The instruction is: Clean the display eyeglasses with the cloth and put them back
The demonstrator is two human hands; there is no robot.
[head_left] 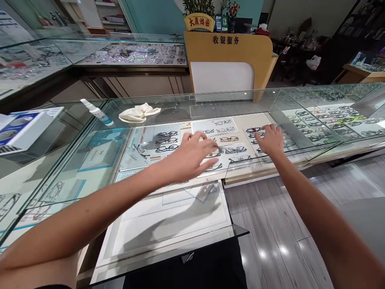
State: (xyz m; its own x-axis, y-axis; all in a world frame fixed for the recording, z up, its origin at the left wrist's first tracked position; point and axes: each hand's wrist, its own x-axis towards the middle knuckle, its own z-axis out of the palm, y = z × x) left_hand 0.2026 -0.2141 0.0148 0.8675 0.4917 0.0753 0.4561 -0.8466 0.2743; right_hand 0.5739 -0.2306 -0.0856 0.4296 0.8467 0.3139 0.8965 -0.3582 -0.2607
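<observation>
My left hand (194,156) is stretched over the glass showcase (180,108), its fingers apart and nothing in them. Beneath and around it, rows of eyeglasses (229,139) lie on white cards. Farther right, my right hand (272,139) is near the showcase's front side, thumb apart from its slightly bent fingers, with no object visible in it. More dark-framed glasses (251,130) lie behind and beside that hand. Whether either hand touches the glass I cannot tell. A white drawer tray (180,224) is pulled out below my left forearm.
A crumpled cream cloth (140,113) and a white spray bottle (98,113) are on the glass top. At the left stands a blue and white box (24,130). Past the showcase is a wooden cashier desk (227,52). Grey floor (264,224) lies at the right.
</observation>
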